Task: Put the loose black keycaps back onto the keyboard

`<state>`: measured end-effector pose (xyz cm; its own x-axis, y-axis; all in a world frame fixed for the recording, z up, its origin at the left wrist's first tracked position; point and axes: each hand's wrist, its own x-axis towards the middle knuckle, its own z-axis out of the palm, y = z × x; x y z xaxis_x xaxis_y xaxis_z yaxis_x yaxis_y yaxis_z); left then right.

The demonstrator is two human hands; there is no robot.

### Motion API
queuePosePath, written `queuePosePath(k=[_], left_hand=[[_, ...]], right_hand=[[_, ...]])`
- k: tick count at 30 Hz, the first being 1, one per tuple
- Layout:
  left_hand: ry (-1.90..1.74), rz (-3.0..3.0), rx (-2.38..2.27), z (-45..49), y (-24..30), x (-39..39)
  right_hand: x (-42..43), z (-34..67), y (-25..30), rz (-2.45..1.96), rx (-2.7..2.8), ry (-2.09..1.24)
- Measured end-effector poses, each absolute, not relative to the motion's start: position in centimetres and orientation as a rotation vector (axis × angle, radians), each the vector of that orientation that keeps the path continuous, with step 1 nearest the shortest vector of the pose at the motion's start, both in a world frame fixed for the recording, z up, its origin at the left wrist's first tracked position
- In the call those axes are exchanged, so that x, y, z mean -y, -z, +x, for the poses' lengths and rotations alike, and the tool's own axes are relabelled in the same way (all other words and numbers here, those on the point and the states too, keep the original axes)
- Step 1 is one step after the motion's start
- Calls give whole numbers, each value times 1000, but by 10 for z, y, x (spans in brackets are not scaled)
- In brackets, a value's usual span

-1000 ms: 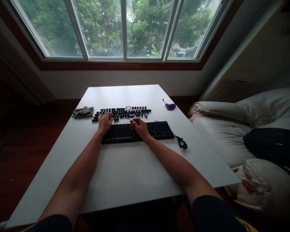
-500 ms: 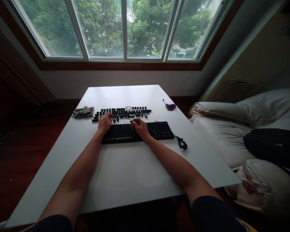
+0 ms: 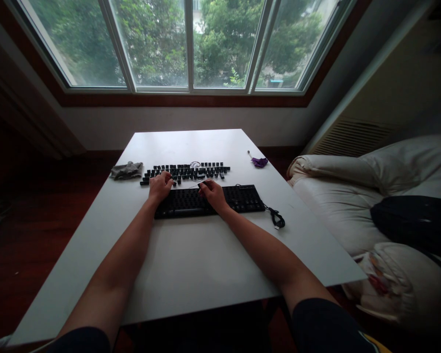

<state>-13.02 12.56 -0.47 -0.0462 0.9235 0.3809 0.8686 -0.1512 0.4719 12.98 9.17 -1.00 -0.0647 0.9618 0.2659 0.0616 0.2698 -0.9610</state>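
A black keyboard (image 3: 183, 206) lies across the white table, many of its keys dark and hard to make out. Behind it, loose black keycaps (image 3: 206, 170) stand in rows. My left hand (image 3: 160, 186) is over the near left end of these rows, thumb and fingers closed on what looks like a keycap. Above the middle of the keyboard, my right hand (image 3: 215, 196) pinches a small dark tool with thin wire, seemingly a keycap puller (image 3: 200, 185). The fingers partly hide both held things.
A coiled black cable (image 3: 275, 217) lies to the keyboard's right. A grey cloth (image 3: 127, 170) is on the table's left side, and a purple item (image 3: 259, 162) sits near the right edge. A cream sofa (image 3: 327, 196) with a dark bag (image 3: 415, 223) stands to the right.
My left hand has shifted very slightly at the keycaps, its fingers still closed. My right hand stays almost where it was over the keyboard.
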Motion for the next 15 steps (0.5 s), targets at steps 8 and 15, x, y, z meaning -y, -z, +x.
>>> queuePosePath(k=[8,15], left_hand=[[-908,2127,-1933,-127,5,-124],[-962,2121,-1928,-129,6,-124]], right_hand=[[-92,130,8,-1027,1414,-1019],[-90,130,8,-1014,1415,-1024]])
